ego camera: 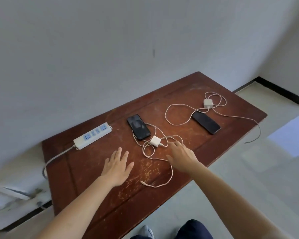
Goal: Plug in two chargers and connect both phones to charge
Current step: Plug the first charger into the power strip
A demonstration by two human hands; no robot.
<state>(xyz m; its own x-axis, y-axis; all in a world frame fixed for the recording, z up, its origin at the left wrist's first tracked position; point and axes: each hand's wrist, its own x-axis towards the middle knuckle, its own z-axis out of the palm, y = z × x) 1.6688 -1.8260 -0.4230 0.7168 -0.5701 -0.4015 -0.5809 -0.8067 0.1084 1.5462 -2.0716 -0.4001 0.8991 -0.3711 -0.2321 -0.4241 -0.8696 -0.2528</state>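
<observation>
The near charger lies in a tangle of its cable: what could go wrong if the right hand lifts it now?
1. The near charger sits in loops of its cable, which run beside the near phone; lifting it may drag the phone.
2. The far cable hangs over the edge of the table; a snag could pull the far charger off.
3. The right hand may grasp cable, not charger.

On the scratched brown wooden tabletop (97,169), the white power strip (92,135) lies far left. Right of it lies a black phone (138,126), a white charger cube (154,140) just before it. Farther right lies another black phone (206,122), a second white charger cube (208,103) behind it.
</observation>
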